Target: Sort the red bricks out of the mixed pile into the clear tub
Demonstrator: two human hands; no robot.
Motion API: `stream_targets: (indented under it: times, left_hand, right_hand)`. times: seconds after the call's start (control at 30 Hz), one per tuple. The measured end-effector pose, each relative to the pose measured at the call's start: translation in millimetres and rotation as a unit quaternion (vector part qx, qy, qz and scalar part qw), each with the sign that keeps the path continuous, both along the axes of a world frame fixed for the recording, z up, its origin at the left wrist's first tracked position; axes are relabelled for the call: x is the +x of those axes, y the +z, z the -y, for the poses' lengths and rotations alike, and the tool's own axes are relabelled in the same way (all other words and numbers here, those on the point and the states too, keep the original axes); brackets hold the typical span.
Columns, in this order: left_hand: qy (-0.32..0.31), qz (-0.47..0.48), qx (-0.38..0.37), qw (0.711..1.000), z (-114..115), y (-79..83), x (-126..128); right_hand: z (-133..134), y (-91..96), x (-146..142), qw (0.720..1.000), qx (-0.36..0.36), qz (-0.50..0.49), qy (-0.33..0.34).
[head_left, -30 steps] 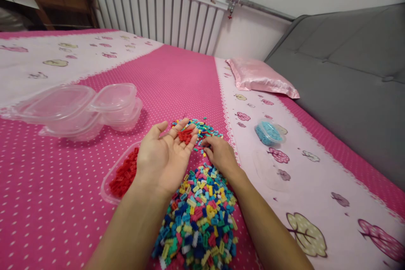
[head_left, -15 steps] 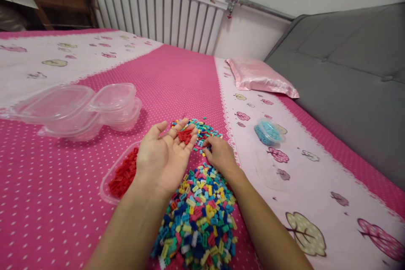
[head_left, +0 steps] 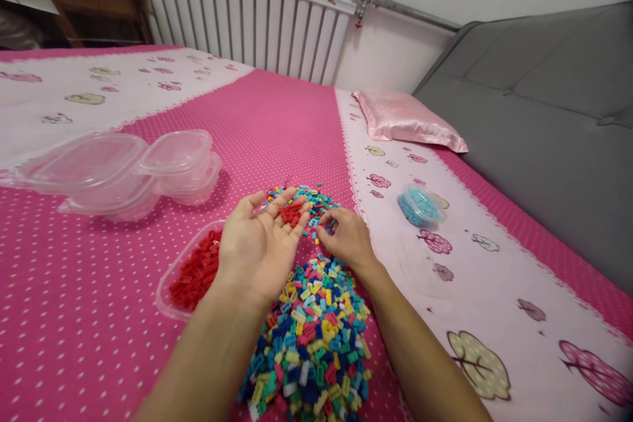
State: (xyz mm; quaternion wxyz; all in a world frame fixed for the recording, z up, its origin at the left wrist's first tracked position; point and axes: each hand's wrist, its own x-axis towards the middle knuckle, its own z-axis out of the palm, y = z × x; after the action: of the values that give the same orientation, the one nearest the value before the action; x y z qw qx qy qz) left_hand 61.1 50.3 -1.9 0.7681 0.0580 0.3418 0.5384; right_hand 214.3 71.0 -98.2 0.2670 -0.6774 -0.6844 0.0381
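Gathering red bricks out of the mixed ones seems to be the step in hand. The left hand [head_left: 260,241] is turned palm up with the fingers spread, and some red bricks [head_left: 291,213] lie on these fingers. The right hand [head_left: 347,235] is just to the right of it, with thumb and forefinger close to each other; whether a brick is between them, I cannot tell. Beyond both hands lies a scattered group of mixed bricks [head_left: 320,202]; a larger pile [head_left: 316,336] lies nearer to the body, between the forearms. The tub [head_left: 162,303] filled with red bricks is to the left of the left wrist, partly hidden by it. In my judgement, the next move calls for a fine pinch by the right hand, and for a level left palm, so that nothing slides off.
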Motion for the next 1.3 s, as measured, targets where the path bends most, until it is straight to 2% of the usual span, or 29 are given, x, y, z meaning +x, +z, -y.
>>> stream_targets:
  times: [0.13,0.3,0.43,0.6,0.7,0.83,0.97,1.13,1.3]
  left_hand:
    - [-0.007,-0.003,0.002,1.000,0.0,-2.1,1.8]
    - [-0.017,0.010,-0.008,1.000,1.3,-2.4,5.5]
    - [-0.028,0.012,-0.008,1.000,3.7,-3.6,9.4]
    - [-0.044,0.016,-0.012,0.999,6.7,-4.9,13.6]
    - [-0.044,0.032,-0.007,0.999,6.7,-5.3,13.6]
    - [-0.041,0.034,0.002,0.999,5.4,-3.6,9.5]
    - [-0.005,0.016,-0.001,1.000,3.2,0.5,2.6]
    - [0.012,0.014,0.008,1.000,-0.9,2.0,-5.9]
    - [0.020,0.017,0.012,1.000,-4.3,1.1,-9.8]
  right_hand:
    - [5.2,16.8,-0.4,0.992,0.085,-0.088,0.028]
    - [21.1,44.2,-5.2,0.961,0.170,-0.213,0.055]
    - [33.0,58.5,-9.4,0.948,0.194,-0.238,0.087]
    - [37.4,62.1,-13.8,0.946,0.190,-0.228,0.131]
    - [36.0,59.8,-15.0,0.946,0.188,-0.232,0.128]
    - [30.5,52.2,-12.5,0.940,0.194,-0.268,0.087]
    - [19.7,38.9,-7.6,0.948,0.152,-0.268,0.082]
    - [5.5,12.8,-5.6,0.978,0.073,-0.124,0.149]
    - [1.8,-11.2,-10.6,0.981,0.025,0.005,0.192]
